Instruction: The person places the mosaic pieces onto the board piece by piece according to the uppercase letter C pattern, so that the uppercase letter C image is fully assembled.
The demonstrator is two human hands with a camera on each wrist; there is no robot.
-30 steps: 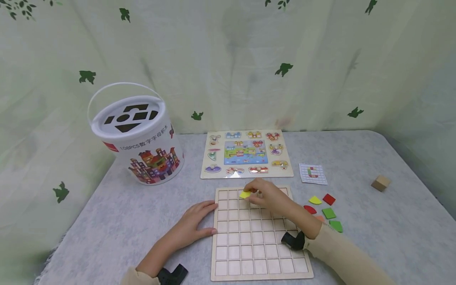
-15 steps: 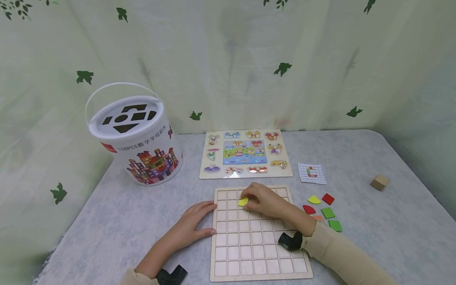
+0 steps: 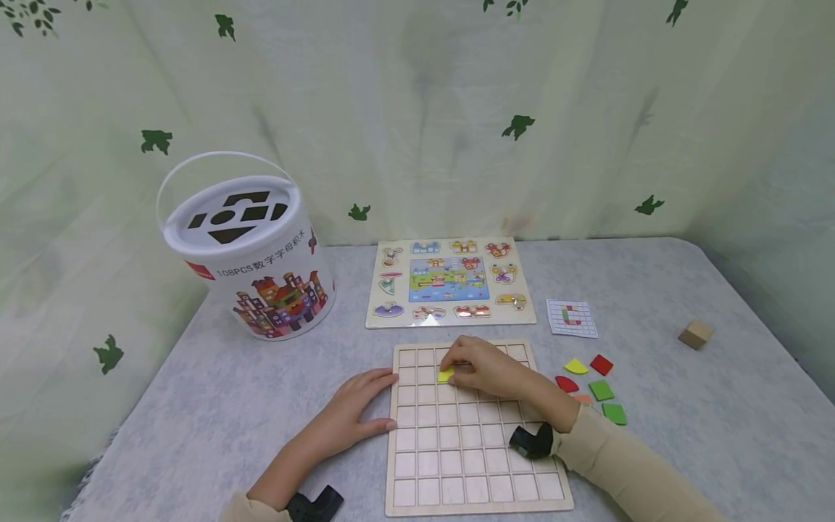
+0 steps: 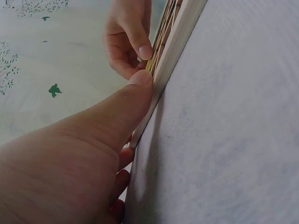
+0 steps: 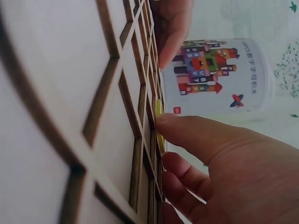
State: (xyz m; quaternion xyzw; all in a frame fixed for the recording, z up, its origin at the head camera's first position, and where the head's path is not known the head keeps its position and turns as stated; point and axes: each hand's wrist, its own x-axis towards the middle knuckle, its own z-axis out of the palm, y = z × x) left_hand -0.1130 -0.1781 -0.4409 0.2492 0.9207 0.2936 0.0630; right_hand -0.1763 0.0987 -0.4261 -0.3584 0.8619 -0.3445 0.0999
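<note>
My right hand [image 3: 491, 368] pinches a small yellow tile [image 3: 445, 375] between thumb and fingers, over a cell in the second row of a wooden grid board [image 3: 438, 438]. In the right wrist view the thumb lies on the yellow tile [image 5: 159, 126], close against the wooden ridges; the fingers curl beyond it. My left hand [image 3: 361, 407] rests at the board's left edge, fingers extended, thumb touching the rim. In the left wrist view, the left thumb lies along the board's side [image 4: 161, 81].
Right of the board lie red, yellow, orange and green tiles [image 3: 601, 390], a pattern card [image 3: 572, 318] and a wooden cube [image 3: 696, 335]. Behind it is a picture puzzle [image 3: 450, 279]. A white bucket of blocks [image 3: 251, 254] stands back left.
My right hand has moved slightly toward me with the yellow tile, from the top row to the second row, and the tile has turned a little. The left hand stays put.
</note>
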